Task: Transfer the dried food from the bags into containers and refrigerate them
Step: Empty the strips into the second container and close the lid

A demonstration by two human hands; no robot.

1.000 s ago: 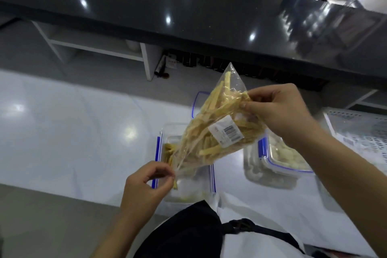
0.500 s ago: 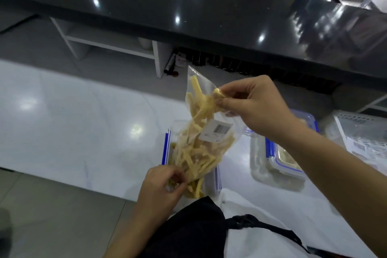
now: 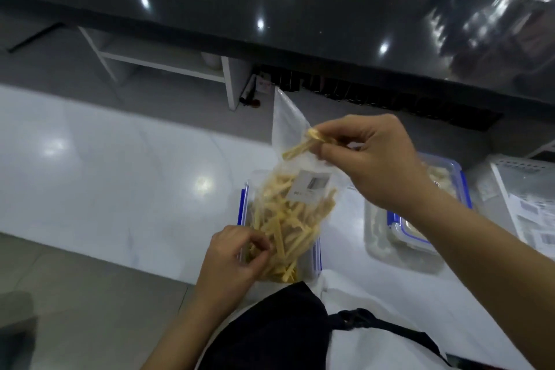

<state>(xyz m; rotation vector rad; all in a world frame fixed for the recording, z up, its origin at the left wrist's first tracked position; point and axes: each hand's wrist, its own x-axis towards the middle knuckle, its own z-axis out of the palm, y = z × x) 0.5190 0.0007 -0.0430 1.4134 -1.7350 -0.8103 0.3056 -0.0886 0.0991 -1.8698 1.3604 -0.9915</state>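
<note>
A clear plastic bag [image 3: 295, 213] of pale yellow dried sticks [image 3: 288, 228] hangs upended over an open clear container [image 3: 313, 252] with blue side clips, which sits at the near edge of the white tabletop [image 3: 120, 177]. Most of the sticks have gathered in the bag's lower end, down inside the container; a white printed label [image 3: 310, 189] faces the camera. The right hand [image 3: 372, 162] holds the bag's upper end up, its grip a pinch of thumb and fingertips through the plastic on one stray stick [image 3: 301, 146]. The left hand [image 3: 231, 261] is curled at the bag's lower left edge, its fingers pinching the plastic by the container rim. To the right, partly behind the right forearm, stands a second clear container [image 3: 399, 237] with a blue-rimmed lid and pale contents. Further right lies a white perforated tray [image 3: 528, 189] carrying printed sheets. Beyond the tabletop runs a dark glossy counter [image 3: 270, 9] above white shelving [image 3: 168, 66].
</note>
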